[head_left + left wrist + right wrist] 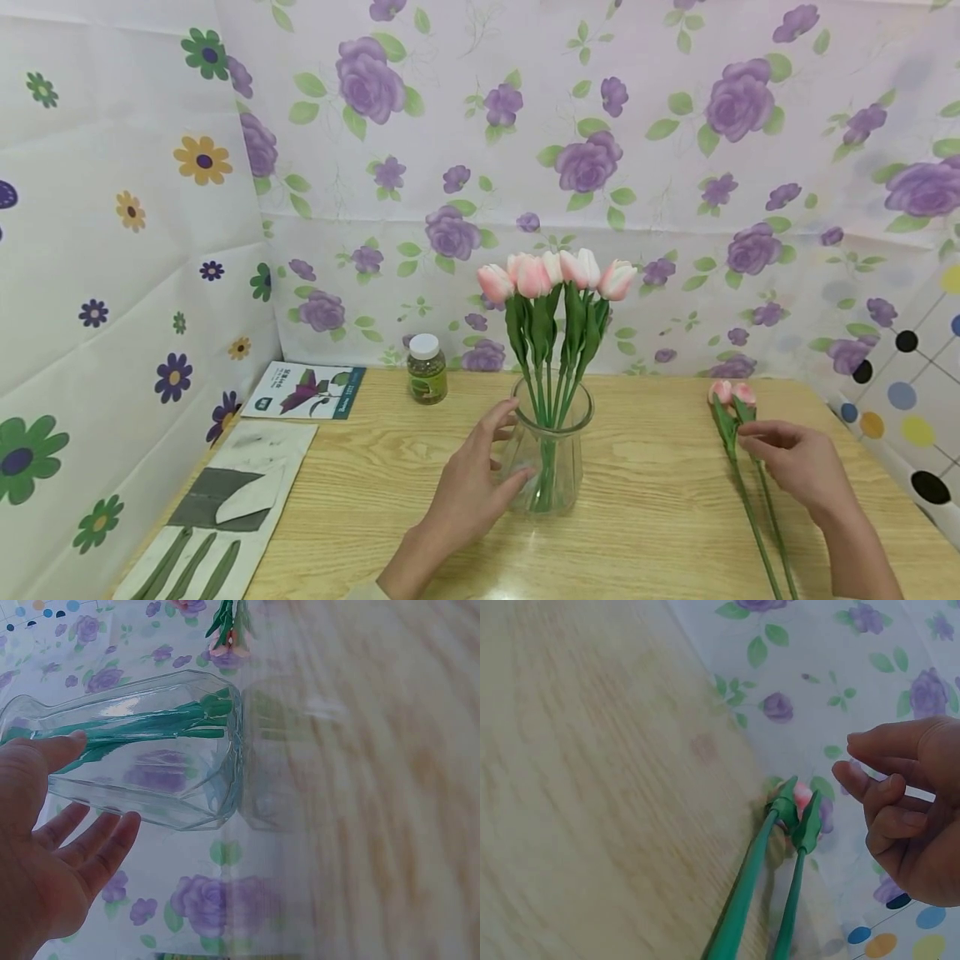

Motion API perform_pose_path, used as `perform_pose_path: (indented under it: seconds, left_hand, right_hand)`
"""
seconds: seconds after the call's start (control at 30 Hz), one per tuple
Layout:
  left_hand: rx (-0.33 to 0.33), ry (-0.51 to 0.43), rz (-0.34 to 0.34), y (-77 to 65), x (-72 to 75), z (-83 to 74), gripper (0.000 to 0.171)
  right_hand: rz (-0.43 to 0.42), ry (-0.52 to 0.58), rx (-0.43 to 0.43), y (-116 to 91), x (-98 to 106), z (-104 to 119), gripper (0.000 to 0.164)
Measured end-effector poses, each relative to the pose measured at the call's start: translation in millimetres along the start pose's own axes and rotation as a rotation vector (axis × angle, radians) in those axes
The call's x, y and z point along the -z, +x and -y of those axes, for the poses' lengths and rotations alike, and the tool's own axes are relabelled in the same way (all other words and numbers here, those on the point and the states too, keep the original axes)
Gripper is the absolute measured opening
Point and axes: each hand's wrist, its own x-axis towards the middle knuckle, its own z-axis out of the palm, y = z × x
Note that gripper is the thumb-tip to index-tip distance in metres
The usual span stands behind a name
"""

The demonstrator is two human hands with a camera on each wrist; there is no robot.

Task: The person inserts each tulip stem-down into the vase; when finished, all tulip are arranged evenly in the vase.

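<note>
A clear glass vase [570, 475] stands upright on the table, its stems and glass also visible in the left wrist view. Several pink-and-white artificial tulips [534, 277] rise from it. My left hand [472, 479] is at the vase's left side, thumb in front and fingers behind and apart; whether they touch the glass, I cannot tell. Two more tulips [731, 393] lie at the table's right with green stems pointing toward me. Over their leaves is my right hand [802, 467]; in the right wrist view its loosely bent fingers hold nothing and stand clear of the tulips [802, 796].
A white-lidded jar [427, 375] stands at the back, left of the vase. A booklet [303, 389] with a flower picture lies at the back left corner, and a printed bag [225, 500] along the left edge. Flower-patterned sheets [420, 167] hang behind and beside the table.
</note>
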Motion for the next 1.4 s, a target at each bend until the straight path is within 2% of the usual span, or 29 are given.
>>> perform_pose_path:
  seconds: [0.23,0.37,0.6,1.0,1.4]
  left_hand:
    - [-0.001,0.012,-0.006,-0.7,0.2,-0.8,0.092]
    - [-0.012,0.013,-0.009,-0.6,0.2,-0.3,0.094]
    - [-0.012,0.000,-0.004,0.1,0.6,-1.5,0.094]
    - [-0.015,0.019,-0.014,0.4,0.5,-1.5,0.093]
    - [-0.021,0.019,-0.019,0.8,-0.3,0.0,0.095]
  right_hand:
    - [0.030,-0.127,0.018,3,-1,-5,0.051]
    - [0.056,-0.175,0.024,7,-1,-7,0.045]
    - [0.064,-0.226,0.060,8,-6,-10,0.037]
    - [0.128,-0.310,0.053,10,-16,-8,0.028]
    - [0.095,-0.383,0.096,11,-22,-7,0.011]
